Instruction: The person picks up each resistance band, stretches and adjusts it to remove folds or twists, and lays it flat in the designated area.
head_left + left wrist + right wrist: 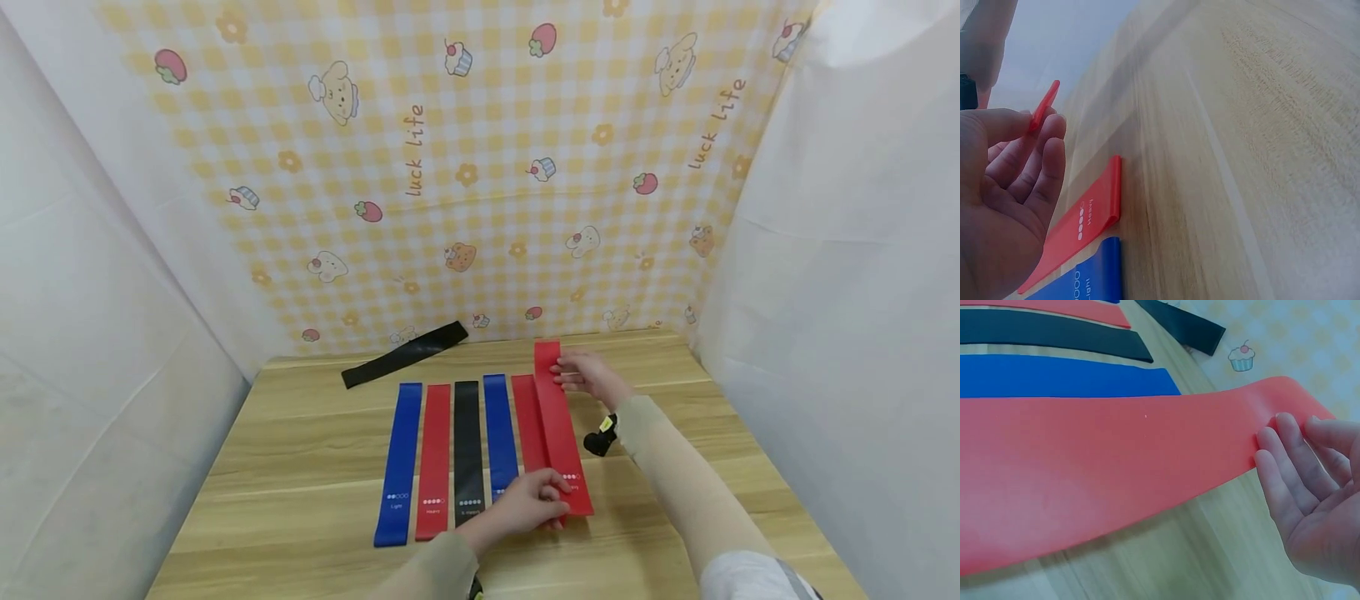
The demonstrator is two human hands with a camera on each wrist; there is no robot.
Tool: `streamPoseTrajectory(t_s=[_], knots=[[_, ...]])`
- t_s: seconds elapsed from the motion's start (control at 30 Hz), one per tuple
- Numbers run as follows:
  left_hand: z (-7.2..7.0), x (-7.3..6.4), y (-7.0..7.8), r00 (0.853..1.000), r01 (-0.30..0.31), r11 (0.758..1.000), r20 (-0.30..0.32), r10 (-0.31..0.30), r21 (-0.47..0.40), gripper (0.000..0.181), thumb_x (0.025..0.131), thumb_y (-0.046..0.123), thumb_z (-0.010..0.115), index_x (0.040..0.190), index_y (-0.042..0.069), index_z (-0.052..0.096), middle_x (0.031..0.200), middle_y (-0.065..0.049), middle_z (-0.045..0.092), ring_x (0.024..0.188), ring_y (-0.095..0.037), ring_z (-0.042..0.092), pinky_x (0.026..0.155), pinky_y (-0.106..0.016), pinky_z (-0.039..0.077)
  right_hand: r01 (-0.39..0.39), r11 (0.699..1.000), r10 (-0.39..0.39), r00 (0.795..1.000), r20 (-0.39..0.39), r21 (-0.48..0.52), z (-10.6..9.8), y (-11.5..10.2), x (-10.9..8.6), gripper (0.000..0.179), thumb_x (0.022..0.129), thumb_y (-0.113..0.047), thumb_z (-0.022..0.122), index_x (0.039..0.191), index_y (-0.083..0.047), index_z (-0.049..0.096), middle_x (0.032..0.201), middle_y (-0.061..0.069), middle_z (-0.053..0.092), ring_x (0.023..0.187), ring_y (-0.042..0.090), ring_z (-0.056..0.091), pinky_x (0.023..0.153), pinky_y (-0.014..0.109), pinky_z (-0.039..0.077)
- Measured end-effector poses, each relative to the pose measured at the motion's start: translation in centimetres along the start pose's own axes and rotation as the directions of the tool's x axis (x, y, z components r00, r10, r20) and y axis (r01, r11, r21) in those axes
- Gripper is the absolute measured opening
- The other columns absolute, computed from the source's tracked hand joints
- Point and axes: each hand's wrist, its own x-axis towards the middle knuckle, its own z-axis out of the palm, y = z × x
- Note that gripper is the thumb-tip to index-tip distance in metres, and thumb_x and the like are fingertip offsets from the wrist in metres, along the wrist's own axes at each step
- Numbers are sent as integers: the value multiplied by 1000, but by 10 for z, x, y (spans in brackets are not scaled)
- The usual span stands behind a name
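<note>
Both hands hold a red resistance band (553, 408) by its two ends, raised over the right end of a row of flat bands. My left hand (531, 502) pinches the near end between thumb and fingers; the left wrist view shows that end edge-on. At the far end, my right hand (594, 377) grips the band's right edge, its fingertips against the red surface in the right wrist view. Partly covered by the held band, another red band (527, 417) lies just left of it. A blue band (498, 425) comes after that, its near end hidden behind my left hand.
Farther left in the row lie a black band (467, 442), a red band (433, 450) and a blue band (400, 458) marked Light. Another black band (405, 357) lies slanted near the patterned back cloth (487, 208). White cloth walls (840, 250) flank the wooden table (285, 483).
</note>
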Motion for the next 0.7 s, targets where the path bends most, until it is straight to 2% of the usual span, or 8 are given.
streamPoseTrajectory(t_s=[0.23, 0.47, 0.7], knots=[[8, 5, -1, 1000, 3, 1000, -1, -3, -7, 11, 90, 8, 68, 100, 10, 63, 76, -13, 68, 61, -22, 66, 57, -31, 53, 5, 1000, -5, 1000, -16, -19, -3, 6, 1, 44, 102, -16, 50, 139, 6, 41, 119, 19, 62, 88, 19, 66, 96, 45, 46], [12, 10, -3, 1000, 17, 1000, 7, -17, -16, 11, 90, 5, 67, 100, 7, 62, 75, -14, 67, 59, -21, 66, 55, -29, 52, 13, 998, -15, 999, -44, -64, -5, 8, -1, 44, 102, -14, 49, 141, 6, 41, 122, 23, 60, 90, 21, 67, 95, 46, 47], [18, 16, -8, 999, 42, 999, -6, -42, 6, 11, 89, 3, 68, 97, 9, 62, 73, -11, 67, 56, -18, 63, 53, -28, 52, 31, 997, -36, 998, -60, -75, -7, 13, -2, 42, 102, -13, 48, 138, 8, 43, 119, 24, 62, 88, 22, 68, 91, 45, 49]])
